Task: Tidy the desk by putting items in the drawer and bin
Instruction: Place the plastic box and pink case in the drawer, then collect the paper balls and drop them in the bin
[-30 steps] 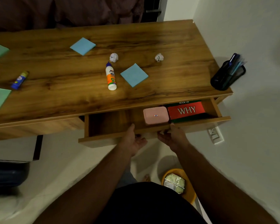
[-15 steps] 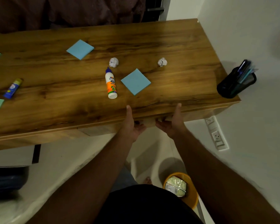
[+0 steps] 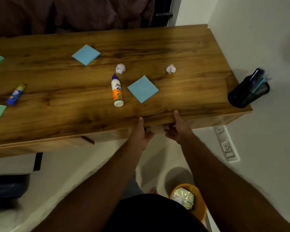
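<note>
Both forearms are bare from the bottom of the frame up to the wrists, with no sleeve, watch, band or ring showing on the left hand [image 3: 141, 133] or the right hand [image 3: 177, 129]. Each hand shows a thumb and the back of the palm (the fingers are mostly tucked out of sight beyond the thumbs, so nothing can be told of their tips). Well back from the hands, low in the middle of the frame, sits a dark, near-black garment [image 3: 154, 213] with a rounded upper edge, plain and without visible print, and just above it a small patch of greyish cloth [image 3: 132, 188] and what looks like bare toes [image 3: 153, 190], too blurred to say more.
</note>
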`<action>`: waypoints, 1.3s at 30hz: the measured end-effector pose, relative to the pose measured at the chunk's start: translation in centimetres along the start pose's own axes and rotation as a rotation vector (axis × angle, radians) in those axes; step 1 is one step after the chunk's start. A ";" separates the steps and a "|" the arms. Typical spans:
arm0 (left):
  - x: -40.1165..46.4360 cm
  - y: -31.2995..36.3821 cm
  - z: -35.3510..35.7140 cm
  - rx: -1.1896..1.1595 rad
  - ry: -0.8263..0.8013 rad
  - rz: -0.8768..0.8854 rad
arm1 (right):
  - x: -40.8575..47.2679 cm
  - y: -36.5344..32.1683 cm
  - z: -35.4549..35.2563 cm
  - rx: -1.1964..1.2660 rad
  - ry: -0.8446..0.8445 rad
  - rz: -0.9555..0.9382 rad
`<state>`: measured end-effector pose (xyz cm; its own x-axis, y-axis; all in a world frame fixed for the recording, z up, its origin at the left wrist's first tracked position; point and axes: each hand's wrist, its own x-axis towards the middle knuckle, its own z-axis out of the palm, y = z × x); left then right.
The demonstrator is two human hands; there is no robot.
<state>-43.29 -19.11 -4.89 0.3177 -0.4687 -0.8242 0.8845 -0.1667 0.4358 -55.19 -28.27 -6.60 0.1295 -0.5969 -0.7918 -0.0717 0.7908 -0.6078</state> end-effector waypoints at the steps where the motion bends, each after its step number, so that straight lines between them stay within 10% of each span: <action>1: -0.7 -0.1 0.2 0.064 -0.007 -0.013 | -0.3 -0.1 -0.2 -0.064 -0.005 0.013; 7: -4.9 0.5 0.4 0.643 -0.347 0.113 | -4.2 -1.1 -1.0 -0.418 -0.185 0.041; 18: -4.8 10.9 3.9 0.911 -0.427 0.487 | -4.3 -6.1 3.8 -0.601 0.140 -0.673; 24: -1.8 14.8 4.9 0.868 -0.361 0.573 | -1.3 -9.8 5.6 -0.956 0.308 -0.814; 39: 6.2 22.1 7.8 0.984 0.193 0.933 | 9.6 -19.6 8.7 -1.405 0.128 -0.850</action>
<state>-24.43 -32.41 2.47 0.7699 -0.6322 -0.0872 -0.2627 -0.4384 0.8595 -43.93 -48.37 -1.76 0.5252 -0.8318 -0.1796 -0.8215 -0.4405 -0.3620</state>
